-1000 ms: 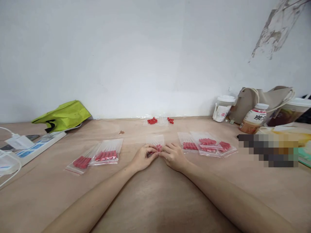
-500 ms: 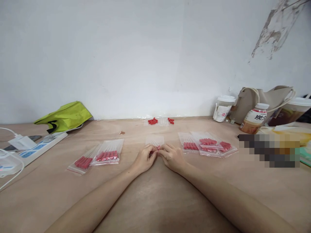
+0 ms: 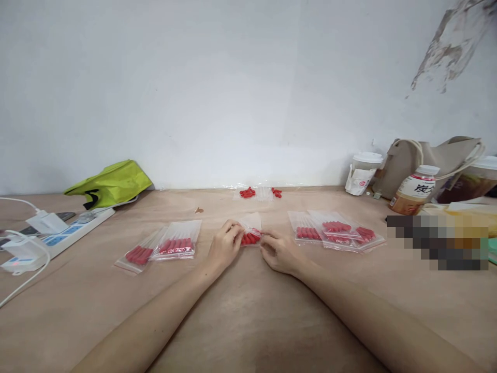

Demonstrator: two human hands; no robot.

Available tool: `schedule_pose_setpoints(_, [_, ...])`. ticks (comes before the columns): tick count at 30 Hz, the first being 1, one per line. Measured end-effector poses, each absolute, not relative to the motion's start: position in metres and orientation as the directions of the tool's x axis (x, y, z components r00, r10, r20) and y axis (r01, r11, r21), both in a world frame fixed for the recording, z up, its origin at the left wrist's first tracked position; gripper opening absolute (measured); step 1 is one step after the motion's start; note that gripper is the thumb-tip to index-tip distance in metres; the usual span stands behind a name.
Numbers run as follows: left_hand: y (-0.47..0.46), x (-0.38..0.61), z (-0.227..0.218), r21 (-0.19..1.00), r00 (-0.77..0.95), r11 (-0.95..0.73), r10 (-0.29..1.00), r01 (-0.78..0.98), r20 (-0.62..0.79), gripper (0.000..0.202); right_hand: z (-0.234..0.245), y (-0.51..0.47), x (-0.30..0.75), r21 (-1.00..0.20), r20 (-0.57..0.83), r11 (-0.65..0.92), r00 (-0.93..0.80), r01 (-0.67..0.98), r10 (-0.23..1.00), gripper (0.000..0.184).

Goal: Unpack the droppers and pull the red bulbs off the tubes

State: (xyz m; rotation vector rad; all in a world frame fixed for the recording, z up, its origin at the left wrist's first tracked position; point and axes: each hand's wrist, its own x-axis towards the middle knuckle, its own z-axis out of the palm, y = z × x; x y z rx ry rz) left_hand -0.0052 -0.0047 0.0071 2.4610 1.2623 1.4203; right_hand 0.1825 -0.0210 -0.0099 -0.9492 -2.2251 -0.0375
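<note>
A small clear zip bag [image 3: 252, 224] lies on the table between my hands, with several red rod-like pieces [image 3: 250, 237] showing through its near part. My left hand [image 3: 225, 244] is closed, its thumb and fingers pinching the bag's left side. At the right side my right hand [image 3: 282, 253] is closed too, thumb and index finger on the bag's edge. Filled zip bags of the same red pieces lie to the left [image 3: 175, 246] and to the right [image 3: 337, 233].
Loose red pieces [image 3: 247, 192] rest on clear plastic by the wall. On the left are a yellow-green pouch [image 3: 112, 181] and a white power strip [image 3: 70, 235] with cables. A drink bottle [image 3: 414, 191], a paper cup [image 3: 363, 173] and a beige bag [image 3: 438, 155] stand at the right.
My hands have moved apart, uncovering the red pieces in the bag between them. The view has shifted slightly.
</note>
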Motion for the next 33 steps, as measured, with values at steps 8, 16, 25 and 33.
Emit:
schedule_pose_setpoints(8, [-0.028, 0.018, 0.002, 0.363, 0.548, -0.802, 0.592, 0.475, 0.591, 0.017, -0.011, -0.019, 0.180, -0.628, 0.595, 0.605, -0.199, 0.490, 0.779, 0.018])
schedule_pose_setpoints(16, [-0.016, -0.009, 0.027, 0.432, 0.691, -0.787, 0.604, 0.440, 0.397, 0.064, -0.013, -0.018, 0.178, -0.665, 0.485, 0.533, -0.240, 0.523, 0.841, 0.018])
schedule_pose_setpoints(25, [0.010, -0.042, 0.012, 0.554, 0.674, -0.651, 0.710, 0.518, 0.204, 0.065, -0.008, -0.020, 0.185, -0.666, 0.455, 0.545, -0.301, 0.510, 0.838, 0.018])
schedule_pose_setpoints(33, [0.003, -0.032, 0.004, 0.547, 0.605, -0.637, 0.749, 0.544, 0.271, 0.057, -0.003, -0.016, 0.190, -0.690, 0.323, 0.487, -0.374, 0.536, 0.869, 0.032])
